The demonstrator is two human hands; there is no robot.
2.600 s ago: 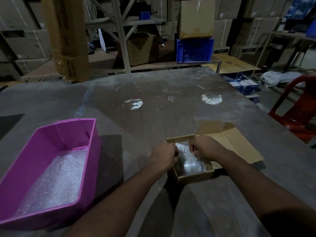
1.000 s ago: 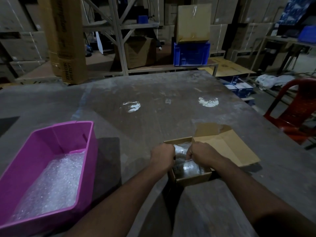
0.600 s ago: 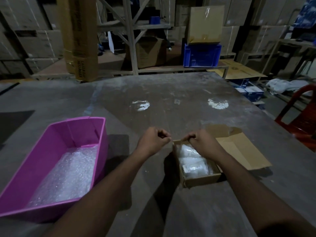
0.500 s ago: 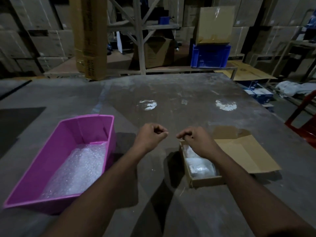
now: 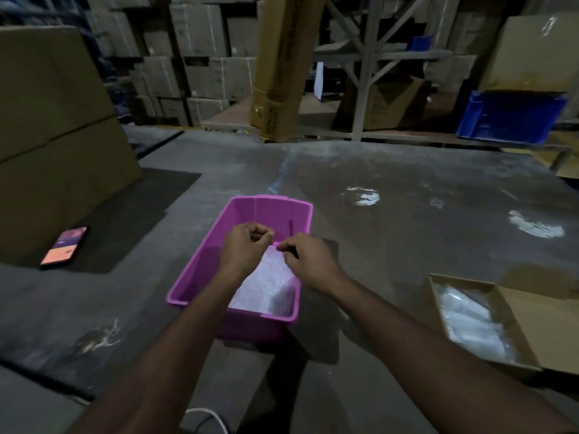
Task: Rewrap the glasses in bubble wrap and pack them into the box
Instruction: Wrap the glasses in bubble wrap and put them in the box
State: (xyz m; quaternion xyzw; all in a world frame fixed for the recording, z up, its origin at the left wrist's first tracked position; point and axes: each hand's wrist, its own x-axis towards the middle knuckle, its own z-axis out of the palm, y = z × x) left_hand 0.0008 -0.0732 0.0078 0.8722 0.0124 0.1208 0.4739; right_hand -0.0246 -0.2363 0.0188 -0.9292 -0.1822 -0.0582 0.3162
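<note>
A pink plastic bin [image 5: 272, 202] stands on the grey table and holds a sheet of bubble wrap [image 5: 266, 286]. Both of my hands hover over the bin's middle. My left hand [image 5: 244, 249] is curled into a loose fist with nothing in it. Beside it, my right hand [image 5: 308, 261] has its fingers bent, fingertips close to the left hand, and I see nothing held. At the right edge sits the open cardboard box [image 5: 437, 296], flap lying out to the right, with bubble-wrapped glasses [image 5: 470, 324] inside.
A lit phone [image 5: 64, 247] lies on a dark mat at the left, in front of a large carton [image 5: 53, 136]. A tall carton [image 5: 282, 67] leans on the racking behind the table, near a blue crate [image 5: 510, 115]. A white cable [image 5: 203, 415] loops at the near edge.
Both hands left the cardboard box and moved left to above the pink bin. The view turned left with them, so the box with the wrapped glasses now sits at the right edge.
</note>
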